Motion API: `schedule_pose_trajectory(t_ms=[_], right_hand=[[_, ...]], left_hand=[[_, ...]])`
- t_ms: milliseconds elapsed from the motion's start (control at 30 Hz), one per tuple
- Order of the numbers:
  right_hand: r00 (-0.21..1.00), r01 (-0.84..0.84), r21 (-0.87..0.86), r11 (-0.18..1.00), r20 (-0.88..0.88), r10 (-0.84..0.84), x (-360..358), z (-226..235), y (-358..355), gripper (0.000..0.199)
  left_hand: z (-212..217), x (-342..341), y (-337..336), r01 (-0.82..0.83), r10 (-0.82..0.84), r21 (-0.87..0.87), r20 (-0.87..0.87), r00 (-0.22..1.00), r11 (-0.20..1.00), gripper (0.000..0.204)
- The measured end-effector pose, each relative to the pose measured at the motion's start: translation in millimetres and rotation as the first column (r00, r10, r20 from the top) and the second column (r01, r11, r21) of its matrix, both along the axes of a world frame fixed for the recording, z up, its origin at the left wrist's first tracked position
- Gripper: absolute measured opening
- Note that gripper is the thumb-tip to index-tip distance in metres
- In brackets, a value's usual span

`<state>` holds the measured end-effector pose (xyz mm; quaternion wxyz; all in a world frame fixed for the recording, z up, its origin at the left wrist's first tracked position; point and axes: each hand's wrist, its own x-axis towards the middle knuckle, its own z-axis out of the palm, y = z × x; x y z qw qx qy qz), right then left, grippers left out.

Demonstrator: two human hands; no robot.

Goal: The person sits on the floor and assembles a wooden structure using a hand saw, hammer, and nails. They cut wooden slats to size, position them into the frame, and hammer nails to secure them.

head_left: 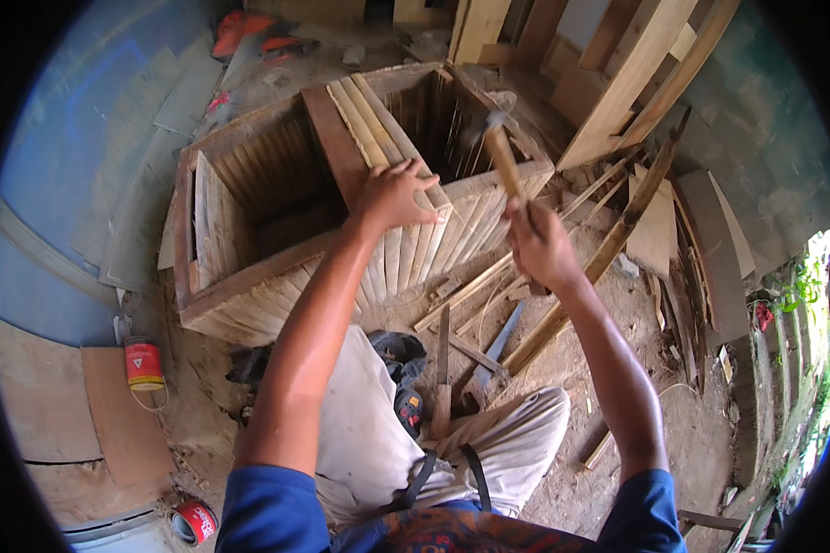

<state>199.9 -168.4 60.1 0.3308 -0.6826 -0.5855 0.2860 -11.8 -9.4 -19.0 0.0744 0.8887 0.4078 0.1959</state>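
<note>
Wearing blue shirt (272, 511), resting spread left hand (398, 195) on strips (371, 120) at near edge of box (249, 281), holding hammer (503, 164) tight in right hand (541, 244).

The box (258, 276) shows a brown wooden frame, matt and scuffed, faced with ribbed pale slats (406, 251) that look like rough wood or cane, exact material unclear. The hammer (503, 164) has a smooth wooden handle and a blurred, greyish head, apparently metal; the saw blade (509, 330) reads as dull blue-grey metal. Trousers (350, 433) are matt, creased cloth, 2 red cans (144, 364) (192, 523) look smooth and slightly glossy, and the ground (673, 429) is rough, dusty earth.
</note>
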Motion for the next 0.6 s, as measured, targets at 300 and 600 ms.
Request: schedule_pose_trajectory(t_ms=[300,600], right_hand=[[0.998,-0.057,-0.076,0.995,0.025,0.059,-0.9,-9.3,2.1,0.051],[0.99,-0.032,-0.12,0.992,0.135,0.049,-1.2,-23.7,-0.7,0.037]], left_hand=[[0.7,-0.4,1.7,-0.017,0.017,0.023,-0.004,1.0,1.0,0.103],[0.9,1.8,2.4,-0.018,0.02,0.03,-0.072,0.997,0.999,0.105]])
